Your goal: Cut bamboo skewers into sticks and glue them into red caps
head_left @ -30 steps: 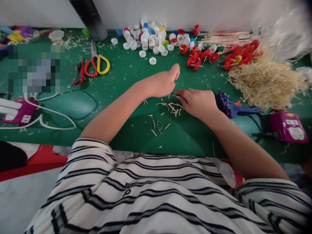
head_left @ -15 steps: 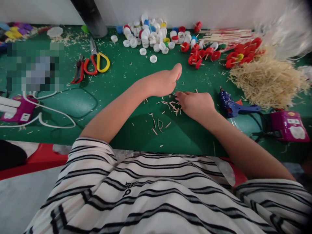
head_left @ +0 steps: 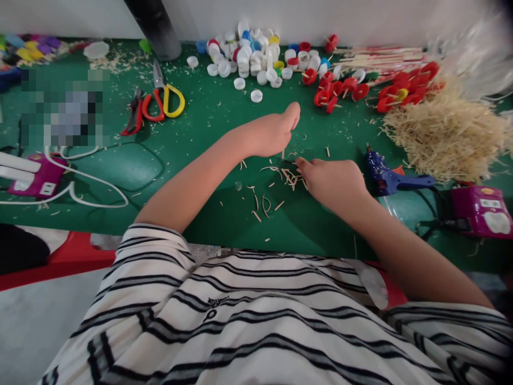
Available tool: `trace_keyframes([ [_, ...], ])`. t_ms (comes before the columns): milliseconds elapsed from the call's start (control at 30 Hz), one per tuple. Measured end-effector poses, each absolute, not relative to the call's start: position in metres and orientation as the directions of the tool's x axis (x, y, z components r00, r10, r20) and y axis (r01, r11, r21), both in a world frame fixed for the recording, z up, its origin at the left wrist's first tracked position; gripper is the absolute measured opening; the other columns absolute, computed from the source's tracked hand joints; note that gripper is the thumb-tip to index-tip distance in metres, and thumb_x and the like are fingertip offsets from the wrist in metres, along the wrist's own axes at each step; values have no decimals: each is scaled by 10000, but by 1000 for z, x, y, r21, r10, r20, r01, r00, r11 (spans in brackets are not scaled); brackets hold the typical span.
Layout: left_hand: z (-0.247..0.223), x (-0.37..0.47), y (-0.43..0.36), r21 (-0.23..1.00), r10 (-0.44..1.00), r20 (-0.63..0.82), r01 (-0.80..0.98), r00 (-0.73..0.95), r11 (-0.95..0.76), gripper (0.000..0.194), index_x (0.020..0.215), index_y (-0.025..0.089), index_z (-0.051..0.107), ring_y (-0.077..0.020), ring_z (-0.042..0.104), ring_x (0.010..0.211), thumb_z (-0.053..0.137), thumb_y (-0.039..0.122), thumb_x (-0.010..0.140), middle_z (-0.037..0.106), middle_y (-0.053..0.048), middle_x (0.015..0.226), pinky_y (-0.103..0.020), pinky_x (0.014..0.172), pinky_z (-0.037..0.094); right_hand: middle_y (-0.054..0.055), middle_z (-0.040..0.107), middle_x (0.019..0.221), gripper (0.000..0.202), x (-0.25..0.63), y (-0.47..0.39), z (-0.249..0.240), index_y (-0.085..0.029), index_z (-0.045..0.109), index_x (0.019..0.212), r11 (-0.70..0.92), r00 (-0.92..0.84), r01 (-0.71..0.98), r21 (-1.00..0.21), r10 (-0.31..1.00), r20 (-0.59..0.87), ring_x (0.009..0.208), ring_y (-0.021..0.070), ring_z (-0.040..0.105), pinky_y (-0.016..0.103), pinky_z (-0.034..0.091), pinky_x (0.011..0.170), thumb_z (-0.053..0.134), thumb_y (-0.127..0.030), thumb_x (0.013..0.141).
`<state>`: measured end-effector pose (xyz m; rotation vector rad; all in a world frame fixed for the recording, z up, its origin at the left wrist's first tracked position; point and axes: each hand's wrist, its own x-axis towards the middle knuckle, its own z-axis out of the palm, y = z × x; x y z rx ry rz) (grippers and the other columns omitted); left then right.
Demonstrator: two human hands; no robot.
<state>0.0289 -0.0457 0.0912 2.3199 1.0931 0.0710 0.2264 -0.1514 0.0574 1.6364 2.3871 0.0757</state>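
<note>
My left hand [head_left: 277, 132] is closed, thumb side up, above the middle of the green table [head_left: 224, 203]. A short pale stick [head_left: 283, 154] shows under its curled fingers; most of what it holds is hidden. Just to the right, my right hand [head_left: 331, 179] is closed on a thin dark tool [head_left: 289, 161] that points toward the left hand. What kind of tool it is cannot be made out. Pale wood shavings [head_left: 289, 177] lie on the table below and between the hands.
Bottle caps [head_left: 256, 59] are heaped at the back, with red caps [head_left: 348, 85] beside them. Scissors [head_left: 164, 99] and red-handled pliers [head_left: 134, 115] lie left. On the right are a blue glue gun [head_left: 387, 174], a shavings pile [head_left: 449, 131] and a purple box [head_left: 483, 211].
My right hand has moved slightly right, away from my left hand, and a gap shows between them. The pale stick under my left hand now shows. The whole view has shifted a little.
</note>
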Motion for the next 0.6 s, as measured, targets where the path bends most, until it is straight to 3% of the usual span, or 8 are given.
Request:
trace_keyframes([
  [167,96,27,-45,531,697,-221,683,682,-501,247,1192,235,421,-184,411,729,472,164,961,435,-13,854,-374,739,325,117,831,1159,550,228,-148,58,-254,661,1527,316,-301,940,131,946,-124,917,263,741,341,257,623,293,-375,1137],
  [333,96,25,-42,546,690,-204,666,694,-509,247,1168,240,415,-168,389,722,497,172,946,477,-32,921,-367,725,325,106,815,1270,547,229,-140,58,-289,625,1572,323,-319,944,63,946,-66,947,255,725,342,261,628,300,-356,1138],
  [600,90,24,-37,591,679,-154,618,718,-519,228,1123,231,435,-156,373,710,522,158,925,488,-34,902,-362,711,319,91,812,1091,558,232,-135,48,-324,593,1621,394,-393,908,142,919,-38,834,228,689,355,233,611,353,-306,1118],
])
